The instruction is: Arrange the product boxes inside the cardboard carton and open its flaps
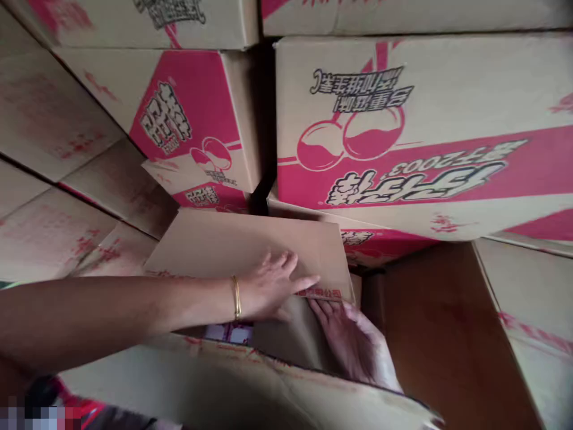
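Note:
In the head view, an opened cardboard carton (pixel 192 370) stands in front of me, its near wall crossing the bottom. Its far flap (pixel 250 233) is raised and bears red printing along the lower edge. My left hand (pixel 277 283), with a gold bracelet at the wrist, lies on this flap with its fingers spread. My right hand (pixel 356 343) is palm up inside the carton's right side, fingers stretched and their tips at the flap's lower edge. Purple-and-white packs (pixel 229 333) show below my left wrist; a brown inner panel (pixel 290 334) covers the area beside them.
Printed pink-and-tan cartons (pixel 416 119) are stacked behind, with another stack (pixel 192 119) to their left and a narrow dark gap between. More cartons (pixel 58 113) line the left side. A brown carton side (pixel 443 322) and a pale carton (pixel 532 298) stand at right.

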`<state>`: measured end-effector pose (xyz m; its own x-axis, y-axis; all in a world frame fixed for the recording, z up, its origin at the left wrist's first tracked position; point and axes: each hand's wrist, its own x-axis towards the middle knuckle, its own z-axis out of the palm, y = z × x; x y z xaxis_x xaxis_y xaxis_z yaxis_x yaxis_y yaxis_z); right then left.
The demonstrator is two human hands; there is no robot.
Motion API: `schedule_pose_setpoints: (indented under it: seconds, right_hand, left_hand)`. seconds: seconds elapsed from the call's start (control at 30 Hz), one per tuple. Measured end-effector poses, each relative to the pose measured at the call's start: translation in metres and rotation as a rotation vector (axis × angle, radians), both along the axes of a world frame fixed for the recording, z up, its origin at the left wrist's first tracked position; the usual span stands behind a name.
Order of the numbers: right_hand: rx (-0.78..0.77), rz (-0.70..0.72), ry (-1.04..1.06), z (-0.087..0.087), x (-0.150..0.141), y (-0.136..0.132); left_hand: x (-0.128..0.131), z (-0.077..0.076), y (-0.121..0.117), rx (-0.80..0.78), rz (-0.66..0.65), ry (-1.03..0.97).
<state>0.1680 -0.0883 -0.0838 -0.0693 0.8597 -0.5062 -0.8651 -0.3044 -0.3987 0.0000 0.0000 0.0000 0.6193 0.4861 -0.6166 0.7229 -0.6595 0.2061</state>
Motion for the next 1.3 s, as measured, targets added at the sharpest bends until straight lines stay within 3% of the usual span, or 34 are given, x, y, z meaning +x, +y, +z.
schedule_pose_setpoints:
  seconds: [0.1, 0.2, 0.4, 0.5, 0.6, 0.7, 0.87, 1.03, 1.17, 1.3]
  right_hand:
    - [-0.012, -0.016, 0.001, -0.015, -0.003, 0.003]
    - [-0.031, -0.051, -0.018, -0.021, -0.009, 0.002]
    - [-0.019, -0.123, -0.096, -0.024, -0.023, 0.000]
    - [0.044, -0.132, -0.130, -0.023, -0.031, 0.000]
    - [0.083, -0.165, -0.090, -0.017, -0.042, 0.000]
    - [0.090, -0.210, -0.036, -0.014, -0.049, -0.002]
    - [0.112, -0.181, 0.007, -0.019, -0.048, -0.003]
    - [0.079, -0.195, -0.033, -0.012, -0.049, 0.001]
    - [0.004, -0.134, -0.033, 0.008, -0.038, 0.010]
    - [-0.025, -0.038, -0.071, 0.021, -0.029, 0.020]
  left_hand:
    - [-0.034, -0.008, -0.009, 0.005, 0.007, 0.011]
    - [-0.057, -0.008, -0.031, 0.076, 0.070, 0.002]
    - [-0.069, 0.007, -0.111, 0.096, 0.136, -0.157]
    - [-0.076, 0.001, -0.127, 0.130, 0.165, -0.108]
    - [-0.085, -0.014, -0.122, 0.192, 0.139, -0.087]
    - [-0.087, -0.026, -0.112, 0.235, 0.015, -0.145]
    - [-0.078, -0.030, -0.092, 0.393, -0.051, -0.114]
    - [-0.075, -0.036, -0.083, 0.418, -0.205, -0.136]
    - [-0.075, -0.032, -0.083, 0.385, -0.228, -0.162]
    - [-0.074, -0.018, -0.076, 0.218, -0.150, -0.167]
